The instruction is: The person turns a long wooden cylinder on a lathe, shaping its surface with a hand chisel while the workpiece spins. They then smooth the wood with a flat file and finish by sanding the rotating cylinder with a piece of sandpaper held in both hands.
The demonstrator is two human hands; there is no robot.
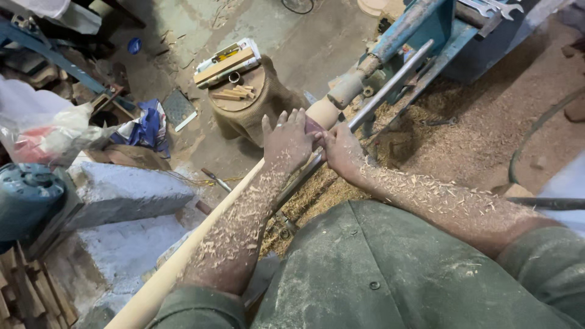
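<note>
Nearest the camera, both forearms carry a heavy coat of wood shavings above a green work shirt [378, 268]. The left hand [286, 141] lies flat over the top of the long pale wooden spindle [201, 237], fingers spread, its grip broad and pressing down rather than closed round. The right hand [342, 152] sits just beside it, pinching a small dark reddish piece [313, 126], likely abrasive sheet, against the wood. The spindle's long axis runs from below the left elbow, under both grips, up to the lathe centre [350, 85] beyond the fingertips. A steel tool rest bar [390, 79] runs parallel on the right-hand side. Beyond the left grip stands a sack-wrapped stool [256, 109] bearing wood offcuts.
</note>
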